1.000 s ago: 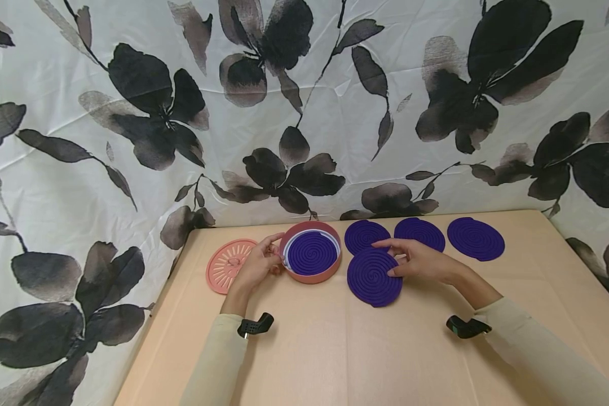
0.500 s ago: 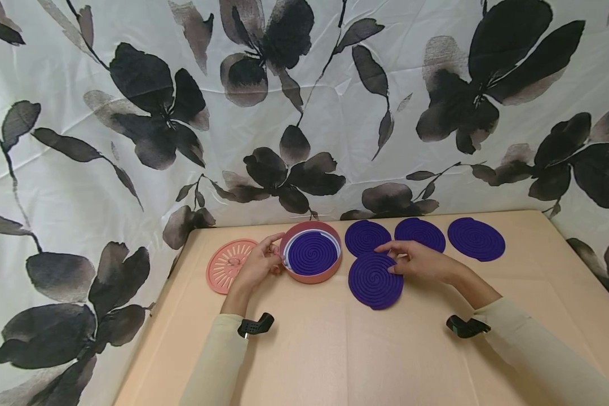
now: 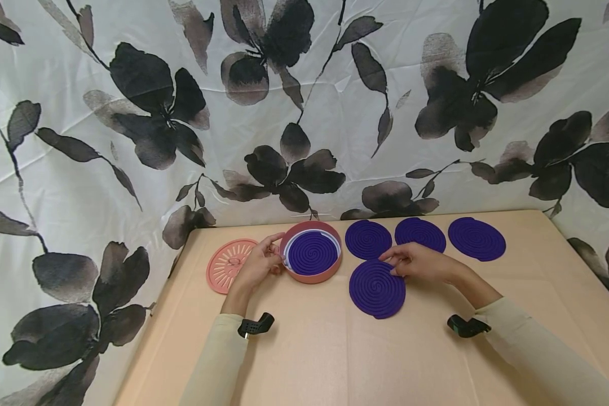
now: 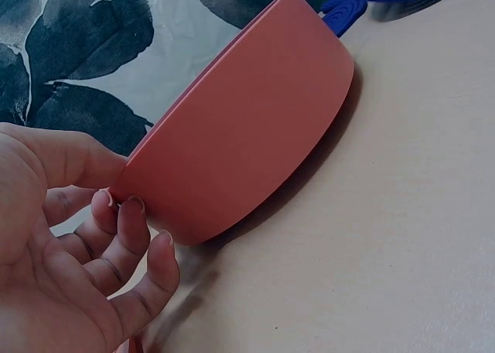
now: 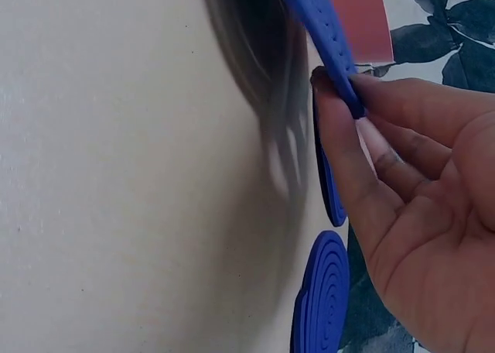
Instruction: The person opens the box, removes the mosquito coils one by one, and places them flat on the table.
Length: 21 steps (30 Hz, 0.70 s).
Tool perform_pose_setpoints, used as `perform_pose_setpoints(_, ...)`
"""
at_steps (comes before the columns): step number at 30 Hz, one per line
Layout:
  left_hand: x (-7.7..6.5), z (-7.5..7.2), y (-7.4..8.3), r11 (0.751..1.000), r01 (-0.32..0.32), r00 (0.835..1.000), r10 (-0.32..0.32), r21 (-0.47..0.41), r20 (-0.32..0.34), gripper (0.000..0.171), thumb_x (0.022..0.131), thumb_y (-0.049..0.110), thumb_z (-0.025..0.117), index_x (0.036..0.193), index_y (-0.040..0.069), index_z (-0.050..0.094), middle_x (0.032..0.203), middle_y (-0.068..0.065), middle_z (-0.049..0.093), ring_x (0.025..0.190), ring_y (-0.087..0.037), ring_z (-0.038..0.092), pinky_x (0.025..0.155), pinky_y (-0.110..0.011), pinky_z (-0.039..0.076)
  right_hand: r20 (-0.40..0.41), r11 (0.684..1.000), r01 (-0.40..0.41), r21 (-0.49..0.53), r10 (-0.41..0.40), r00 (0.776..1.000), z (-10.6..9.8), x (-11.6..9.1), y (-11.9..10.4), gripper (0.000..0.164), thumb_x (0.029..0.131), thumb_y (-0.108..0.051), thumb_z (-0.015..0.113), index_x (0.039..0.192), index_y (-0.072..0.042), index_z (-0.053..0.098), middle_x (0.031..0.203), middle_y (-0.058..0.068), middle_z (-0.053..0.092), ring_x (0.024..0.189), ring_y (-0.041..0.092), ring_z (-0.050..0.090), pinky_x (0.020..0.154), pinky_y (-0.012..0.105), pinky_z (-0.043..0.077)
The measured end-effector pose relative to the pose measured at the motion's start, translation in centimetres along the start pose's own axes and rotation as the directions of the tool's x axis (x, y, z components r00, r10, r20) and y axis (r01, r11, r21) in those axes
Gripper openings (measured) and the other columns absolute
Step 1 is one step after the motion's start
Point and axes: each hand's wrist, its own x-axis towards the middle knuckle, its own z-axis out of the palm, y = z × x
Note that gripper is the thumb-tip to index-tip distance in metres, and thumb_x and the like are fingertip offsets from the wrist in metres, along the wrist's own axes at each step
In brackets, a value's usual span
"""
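My left hand (image 3: pixel 255 264) pinches the near-left rim of a round, reddish-pink tin (image 3: pixel 310 279). Its smooth outer wall (image 4: pixel 247 128) fills much of the left wrist view. Inside the tin lies a purple spiral mosquito coil (image 3: pixel 312 252) with a pale ring around it. To the right, my right hand (image 3: pixel 417 262) pinches the upper right edge of another purple coil (image 3: pixel 377 288) between thumb and fingers. In the right wrist view that coil (image 5: pixel 321 35) stands tilted, its dotted face showing and a dark shadow on the table beneath.
A pink slotted round lid (image 3: pixel 220 268) lies left of the tin, partly behind the left hand. Along the table's back edge lie three more coils, the left one (image 3: pixel 367 239), the middle one (image 3: pixel 420 232) and the right one (image 3: pixel 477 238). A flowered curtain (image 3: pixel 365 169) hangs behind.
The coil in my right hand has moved slightly toward the front of the table, and the right fingers have drawn in a little. My left hand and the tin have stayed put.
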Motion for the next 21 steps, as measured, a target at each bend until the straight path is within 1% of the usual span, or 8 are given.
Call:
perform_pose_setpoints(5, 0.0, 0.0, -0.1, 1.0, -0.007, 1.0, 0.007, 0.007, 0.001, 0.063, 0.091, -0.007, 0.06, 0.15, 0.012, 0.048, 0.094, -0.005, 0.051, 0.073, -0.024, 0.058, 0.061, -0.032, 0.054, 0.04, 1.0, -0.003, -0.007, 0.004, 0.999, 0.1, -0.1, 0.1, 0.041, 0.091, 0.0, 0.067, 0.131, 0.004, 0.063, 0.108, 0.017, 0.066, 0.087, 0.018, 0.062, 0.068, 0.029, 0.058)
perform_pose_setpoints(9, 0.2, 0.1, 0.0, 1.0, -0.004, 1.0, 0.004, 0.008, 0.002, 0.063, 0.091, -0.007, 0.06, 0.149, 0.013, 0.049, 0.095, -0.006, 0.05, 0.073, -0.024, 0.058, 0.061, -0.031, 0.054, 0.061, 1.0, -0.014, 0.003, 0.014, 0.998, 0.0, 0.0, 0.2, 0.041, 0.09, 0.003, 0.065, 0.131, 0.002, 0.064, 0.105, 0.015, 0.065, 0.083, 0.019, 0.062, 0.067, 0.03, 0.058)
perform_pose_setpoints(14, 0.3, 0.2, 0.1, 1.0, 0.002, 1.0, -0.002, 0.0, 0.001, 0.062, 0.092, -0.007, 0.06, 0.15, 0.012, 0.048, 0.096, -0.006, 0.049, 0.075, -0.025, 0.057, 0.063, -0.032, 0.054, 0.062, 1.0, -0.023, 0.001, 0.023, 0.998, -0.4, 0.3, 0.6, 0.042, 0.09, 0.007, 0.063, 0.131, 0.0, 0.064, 0.105, 0.015, 0.064, 0.079, 0.02, 0.062, 0.068, 0.031, 0.06)
perform_pose_setpoints(15, 0.3, 0.2, 0.4, 1.0, 0.008, 1.0, -0.008, -0.003, 0.005, 0.063, 0.092, -0.008, 0.06, 0.151, 0.011, 0.047, 0.096, -0.007, 0.049, 0.075, -0.026, 0.057, 0.064, -0.034, 0.055, 0.062, 1.0, -0.017, -0.002, 0.017, 0.998, -0.5, 0.3, 0.7, 0.042, 0.09, 0.007, 0.063, 0.131, 0.0, 0.064, 0.105, 0.015, 0.064, 0.079, 0.021, 0.062, 0.068, 0.031, 0.06)
perform_pose_setpoints(21, 0.4, 0.3, 0.3, 1.0, 0.015, 1.0, -0.014, 0.009, -0.014, 0.062, 0.092, -0.007, 0.059, 0.15, 0.012, 0.048, 0.096, -0.007, 0.05, 0.076, -0.027, 0.058, 0.064, -0.034, 0.055, 0.061, 1.0, -0.009, 0.004, 0.009, 0.998, -0.9, 0.9, 1.2, 0.04, 0.091, 0.003, 0.067, 0.131, 0.0, 0.064, 0.103, 0.015, 0.063, 0.08, 0.022, 0.063, 0.069, 0.032, 0.061)
